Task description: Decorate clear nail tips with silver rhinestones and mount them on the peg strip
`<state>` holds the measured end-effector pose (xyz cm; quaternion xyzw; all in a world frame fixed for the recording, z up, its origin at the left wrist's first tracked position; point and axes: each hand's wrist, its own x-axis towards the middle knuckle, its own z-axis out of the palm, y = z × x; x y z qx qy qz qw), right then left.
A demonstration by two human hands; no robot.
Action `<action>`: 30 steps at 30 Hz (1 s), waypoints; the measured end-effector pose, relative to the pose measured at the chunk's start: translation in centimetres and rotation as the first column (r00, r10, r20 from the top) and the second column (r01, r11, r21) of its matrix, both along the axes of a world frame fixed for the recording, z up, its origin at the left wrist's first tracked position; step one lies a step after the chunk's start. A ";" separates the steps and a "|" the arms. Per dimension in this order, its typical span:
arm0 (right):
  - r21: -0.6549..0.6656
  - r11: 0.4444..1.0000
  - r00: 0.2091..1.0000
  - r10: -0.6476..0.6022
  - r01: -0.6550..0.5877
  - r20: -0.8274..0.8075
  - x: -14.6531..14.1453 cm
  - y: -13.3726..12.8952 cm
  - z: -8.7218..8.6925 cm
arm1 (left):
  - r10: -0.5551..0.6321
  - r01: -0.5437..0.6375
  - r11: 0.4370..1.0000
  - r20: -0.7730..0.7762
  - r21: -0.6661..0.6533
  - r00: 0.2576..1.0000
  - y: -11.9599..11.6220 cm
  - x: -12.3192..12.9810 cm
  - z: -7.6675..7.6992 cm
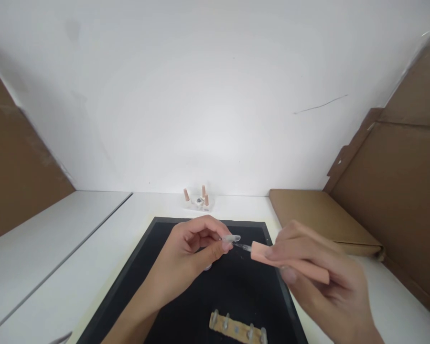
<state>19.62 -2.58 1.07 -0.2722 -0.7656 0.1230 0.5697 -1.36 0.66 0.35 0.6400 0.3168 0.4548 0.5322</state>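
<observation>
Between the thumb and fingertips of my left hand [197,246] is a pale, glossy false nail [231,238], held level above the black mat. My right hand [315,272] grips the long peach cap [290,263] of a nail polish brush. The wet-looking, clear bristles [242,246] point left and reach close to the underside of the nail; whether they touch it I cannot tell. Below my hands lies a tan strip [239,328] with several pale false nails standing on it. A small round item [208,267] is mostly hidden behind my left thumb.
The black mat [186,306] covers the middle of the white table [71,248]. At the back, a clear holder [198,206] carries several bottles with peach caps. A flat cardboard box [308,210] lies right. Cardboard panels [404,181] and a white wall [215,95] enclose the space.
</observation>
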 end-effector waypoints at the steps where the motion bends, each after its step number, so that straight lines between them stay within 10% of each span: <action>1: 0.002 1.000 1.000 -0.002 0.002 0.012 0.0 0.0 0.0 | 0.002 -0.002 1.000 0.001 0.004 1.000 -0.1 0.1 0.0; 30: -0.162 0.971 0.946 -0.210 0.174 -0.247 0.2 0.3 -0.7 | 0.052 0.000 0.962 -0.184 0.274 0.981 -4.1 -0.8 0.1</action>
